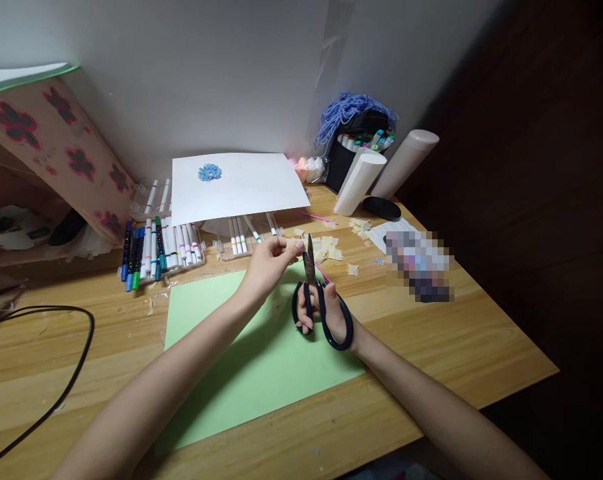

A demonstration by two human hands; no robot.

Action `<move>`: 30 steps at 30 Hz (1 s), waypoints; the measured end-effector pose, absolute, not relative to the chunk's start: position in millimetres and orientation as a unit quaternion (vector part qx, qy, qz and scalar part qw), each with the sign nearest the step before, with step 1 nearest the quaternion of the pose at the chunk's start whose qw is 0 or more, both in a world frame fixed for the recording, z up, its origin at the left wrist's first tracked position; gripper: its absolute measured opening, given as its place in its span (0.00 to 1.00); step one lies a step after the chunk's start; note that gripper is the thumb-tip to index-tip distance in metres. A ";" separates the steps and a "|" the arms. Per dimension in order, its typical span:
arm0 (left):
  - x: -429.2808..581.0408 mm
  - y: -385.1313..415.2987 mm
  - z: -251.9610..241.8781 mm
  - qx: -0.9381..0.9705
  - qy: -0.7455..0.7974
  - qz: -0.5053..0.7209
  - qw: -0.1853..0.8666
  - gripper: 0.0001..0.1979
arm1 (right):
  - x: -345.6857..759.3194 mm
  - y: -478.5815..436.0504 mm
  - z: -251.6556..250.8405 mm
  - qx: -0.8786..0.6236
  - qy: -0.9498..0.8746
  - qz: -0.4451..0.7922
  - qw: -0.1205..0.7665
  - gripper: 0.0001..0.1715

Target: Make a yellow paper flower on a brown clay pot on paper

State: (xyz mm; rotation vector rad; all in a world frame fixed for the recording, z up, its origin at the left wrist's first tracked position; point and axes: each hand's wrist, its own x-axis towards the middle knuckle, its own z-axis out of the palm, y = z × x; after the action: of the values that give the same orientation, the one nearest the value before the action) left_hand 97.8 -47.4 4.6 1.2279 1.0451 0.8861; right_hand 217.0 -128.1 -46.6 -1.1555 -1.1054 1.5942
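My right hand is closed through the black handles of a pair of scissors, blades pointing up and away from me. My left hand pinches a small pale strip of paper right at the blade tips. Both hands hover above a light green sheet lying flat on the wooden desk. Several small pale paper scraps lie just beyond the scissors.
A white sheet with a blue fluffy patch rests on marker trays. At the back right stand a marker holder with blue yarn, two pale cylinders and a black oval object. A black cable loops at left.
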 end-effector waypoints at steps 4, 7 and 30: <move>95.3 -44.2 4.7 0.515 0.454 0.386 0.616 0.17 | 217.6 -126.2 -41.3 -0.474 -0.437 0.630 0.433 0.43; 93.8 -41.8 3.1 0.506 0.453 0.408 0.610 0.18 | 218.6 -126.4 -42.3 -0.472 -0.440 0.632 0.429 0.43; 101.3 -48.9 -6.4 0.484 0.455 0.460 0.589 0.14 | 214.2 -130.9 -65.5 -0.456 -0.444 0.634 0.438 0.38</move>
State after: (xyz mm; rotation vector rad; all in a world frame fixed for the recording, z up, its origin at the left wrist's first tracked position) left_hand 101.3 -48.9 -6.4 1.1267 1.0601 1.0700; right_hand 214.2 -130.9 -65.5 -1.1346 -1.1033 1.5765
